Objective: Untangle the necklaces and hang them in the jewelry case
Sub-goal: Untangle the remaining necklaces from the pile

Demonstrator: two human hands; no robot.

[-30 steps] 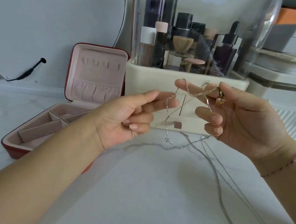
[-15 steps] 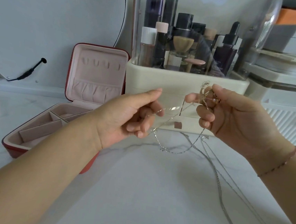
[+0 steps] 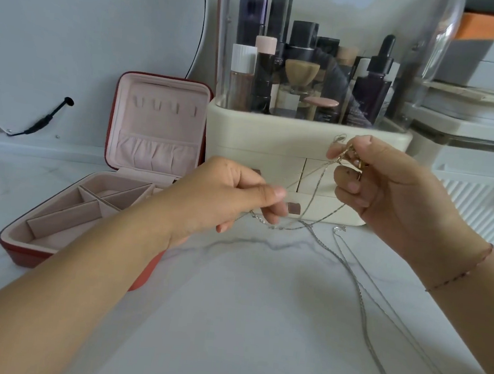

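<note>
My right hand [image 3: 390, 194] pinches a tangled knot of gold and silver necklaces [image 3: 345, 154] between thumb and forefinger, held above the marble top. My left hand [image 3: 232, 197] pinches a thin chain [image 3: 306, 180] that runs tight from the knot down to its fingertips. A loop of silver chain [image 3: 284, 227] sags between the hands. Two longer silver chains [image 3: 361, 300] trail across the tabletop toward the near right. The red jewelry case [image 3: 110, 213] stands open at the left, with a pink lining, hooks in its lid [image 3: 163, 106] and divided compartments in its base.
A cream cosmetics organizer [image 3: 262, 137] with small drawers and several bottles stands right behind the hands. White storage boxes [image 3: 481, 125] are stacked at the right. A round mirror [image 3: 89, 21] with a black cable leans at the back left.
My left hand has closed on a chain strand and pulled it down and to the left, drawing it tight. My right hand has closed around the knot and stayed near the same spot.
</note>
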